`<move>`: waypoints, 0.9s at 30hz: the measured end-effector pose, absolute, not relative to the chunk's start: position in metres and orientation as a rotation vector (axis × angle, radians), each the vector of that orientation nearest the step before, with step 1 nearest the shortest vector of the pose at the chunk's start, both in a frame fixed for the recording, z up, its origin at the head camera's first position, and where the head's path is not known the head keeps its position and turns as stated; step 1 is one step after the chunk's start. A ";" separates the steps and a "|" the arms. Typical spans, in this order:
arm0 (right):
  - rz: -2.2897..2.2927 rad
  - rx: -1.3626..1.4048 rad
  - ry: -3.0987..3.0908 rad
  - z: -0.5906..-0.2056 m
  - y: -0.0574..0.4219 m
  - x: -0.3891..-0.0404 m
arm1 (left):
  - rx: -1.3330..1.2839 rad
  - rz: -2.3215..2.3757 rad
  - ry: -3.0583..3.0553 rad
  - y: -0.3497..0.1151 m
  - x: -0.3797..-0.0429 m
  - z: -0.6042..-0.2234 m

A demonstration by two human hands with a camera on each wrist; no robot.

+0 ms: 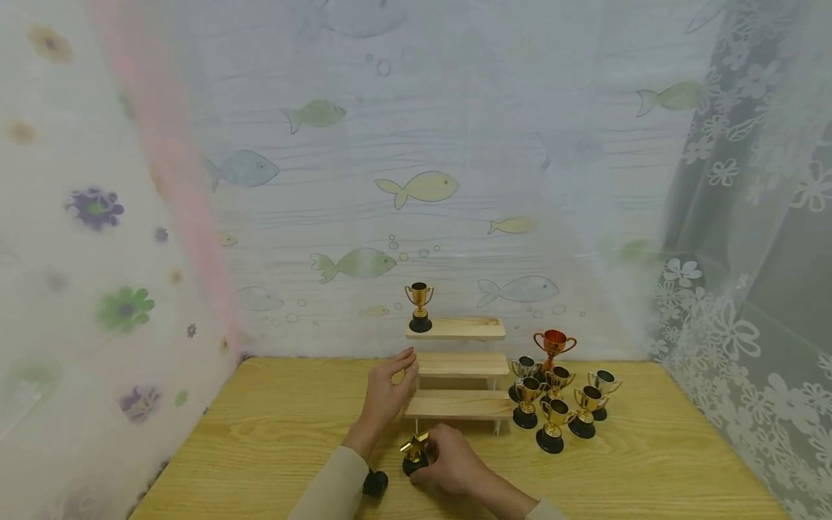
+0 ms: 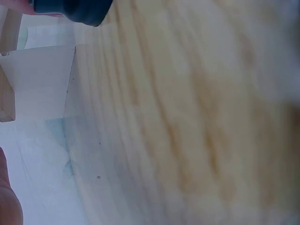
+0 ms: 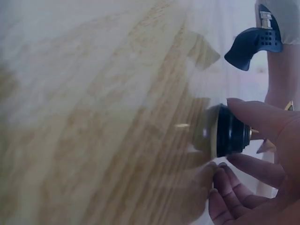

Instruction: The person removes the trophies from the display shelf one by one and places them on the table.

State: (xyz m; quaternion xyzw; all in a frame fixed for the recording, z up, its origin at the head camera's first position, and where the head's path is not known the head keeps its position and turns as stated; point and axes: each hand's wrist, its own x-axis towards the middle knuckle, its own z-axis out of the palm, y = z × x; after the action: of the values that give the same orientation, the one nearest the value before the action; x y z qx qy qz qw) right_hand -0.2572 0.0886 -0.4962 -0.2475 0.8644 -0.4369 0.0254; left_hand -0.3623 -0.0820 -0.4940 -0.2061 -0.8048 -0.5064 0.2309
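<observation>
My right hand (image 1: 453, 458) pinches a small gold star trophy (image 1: 413, 463) by its black base, in front of the stand. In the right wrist view, thumb and finger lie on either side of that black round base (image 3: 230, 131), close over the wood-grain tabletop. At the left end of the three-step wooden stand (image 1: 461, 406), my left hand (image 1: 385, 390) touches the side near the middle step with its fingers fairly straight. A gold cup trophy (image 1: 420, 307) with a black base stands at the left end of the top step.
Several cup trophies stand right of the stand: gold ones (image 1: 552, 426), silver ones (image 1: 604, 393) and a red one (image 1: 554, 347) at the back. A dark camera (image 1: 375, 482) sits on the left wrist. Behind the wooden table (image 1: 292, 426) hangs a fish-printed curtain (image 1: 312, 202).
</observation>
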 end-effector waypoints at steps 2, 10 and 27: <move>-1.336 -0.776 2.672 -0.494 0.091 -0.256 | -0.579 -1.383 -2.200 -0.082 -0.362 -0.494; -1.293 -0.752 2.643 -0.485 0.108 -0.257 | -0.558 -1.414 -2.230 -0.083 -0.360 -0.494; -1.267 -0.724 2.676 -0.444 0.147 -0.261 | -0.562 -1.442 -2.228 -0.082 -0.362 -0.493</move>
State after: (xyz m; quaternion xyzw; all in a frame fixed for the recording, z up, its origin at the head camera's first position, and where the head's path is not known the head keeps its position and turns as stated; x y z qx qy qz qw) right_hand -0.2607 0.1467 -0.4439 -0.2373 0.8769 -0.4154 0.0469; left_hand -0.3619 -0.0816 -0.4932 -0.2025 -0.8024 -0.5194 0.2130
